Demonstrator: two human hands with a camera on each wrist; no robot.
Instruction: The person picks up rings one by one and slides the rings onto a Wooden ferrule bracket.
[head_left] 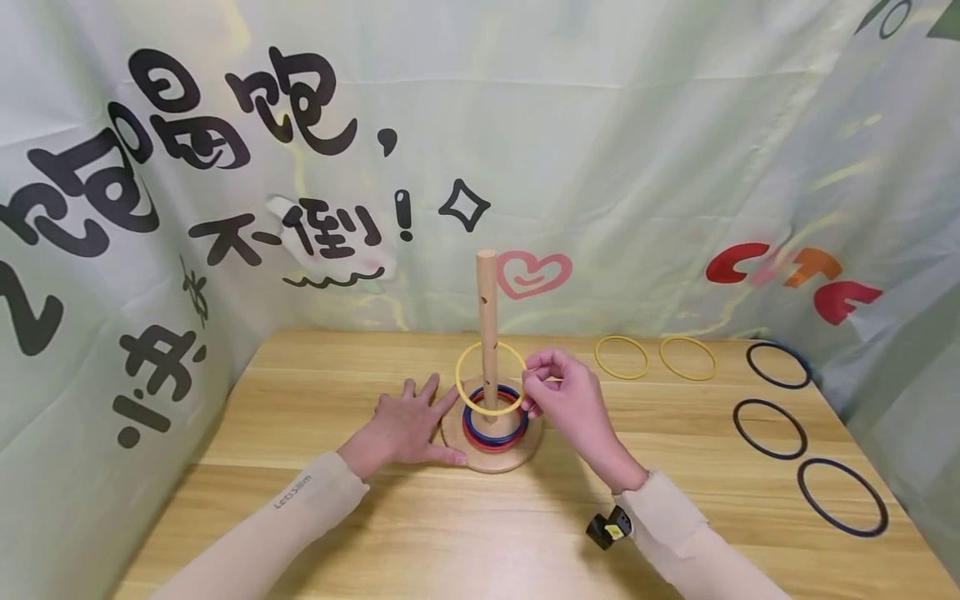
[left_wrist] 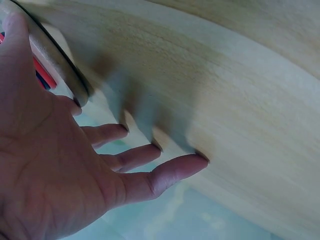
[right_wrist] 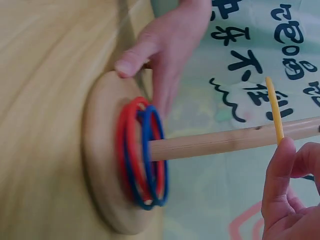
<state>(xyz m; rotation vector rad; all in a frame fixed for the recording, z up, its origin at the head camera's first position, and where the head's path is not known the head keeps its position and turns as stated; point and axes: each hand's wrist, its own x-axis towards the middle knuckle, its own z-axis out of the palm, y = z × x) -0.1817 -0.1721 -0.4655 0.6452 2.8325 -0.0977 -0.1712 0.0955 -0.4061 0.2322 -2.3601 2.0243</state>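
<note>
A wooden post [head_left: 487, 317] rises from a round wooden base [head_left: 533, 429]. Red rings [right_wrist: 131, 117] and blue rings [right_wrist: 165, 175] lie stacked around the foot of the post. Between thumb and fingers, my right hand [head_left: 572, 400] pinches a yellow ring [head_left: 457, 375] at its right side. The post shows through this ring's loop, above the stack. My left hand [head_left: 408, 425] has its fingers spread at the left edge of the base, the thumb along the front rim. In the left wrist view, the fingertips [left_wrist: 200, 159] reach down to the tabletop.
Two yellow rings [head_left: 597, 358] [head_left: 662, 362] lie flat at the back right of the wooden table [head_left: 300, 367]. Farther right are three dark blue rings [head_left: 802, 437]. A printed cloth [head_left: 637, 167] stands behind and beside the table. A small black device [head_left: 609, 527] sits at my right wrist.
</note>
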